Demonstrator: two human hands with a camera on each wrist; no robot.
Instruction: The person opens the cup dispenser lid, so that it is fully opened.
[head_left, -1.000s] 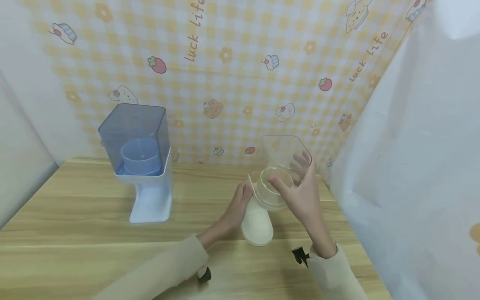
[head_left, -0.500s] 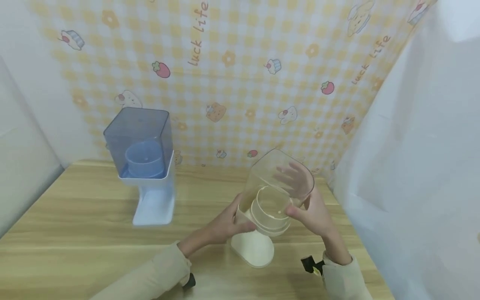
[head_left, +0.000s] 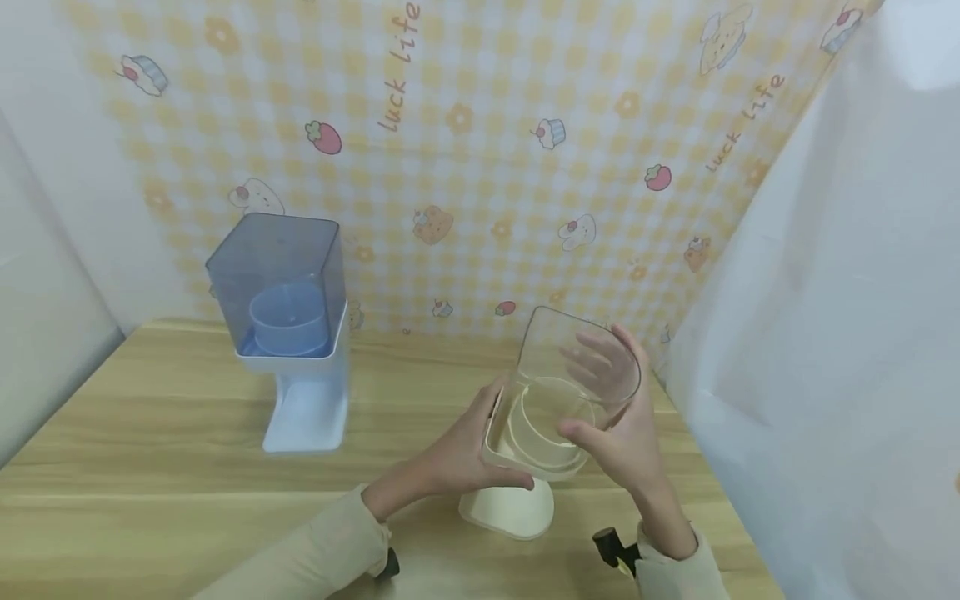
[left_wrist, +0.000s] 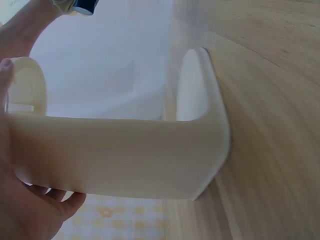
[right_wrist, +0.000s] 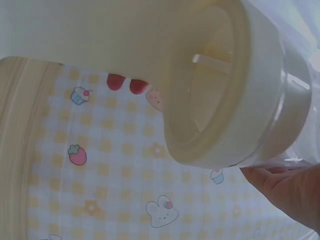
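A cream dispenser stand (head_left: 517, 510) with a clear box (head_left: 547, 337) on top is on the wooden table. A round cup (head_left: 543, 425) shows through the box. My left hand (head_left: 461, 454) grips the upper stand at the box's left corner, thumb across the front. In the left wrist view the left hand's fingers (left_wrist: 72, 202) curl round the stand's column (left_wrist: 105, 155). My right hand (head_left: 633, 433) holds the box's right side, thumb in front and fingers seen through the clear wall. The right wrist view shows a round opening (right_wrist: 205, 85) with a crossbar underneath.
A second dispenser (head_left: 303, 400), white with a tinted blue-grey box, stands upright at the left of the wooden table (head_left: 150, 500). A yellow checked cloth (head_left: 465, 167) hangs behind, and a white sheet (head_left: 825, 333) borders the right side.
The clear box has come lower and turned, with the stand's base shifting toward me. My left hand has moved from the stand's side to the box's front left corner; my right hand has dropped with the box.
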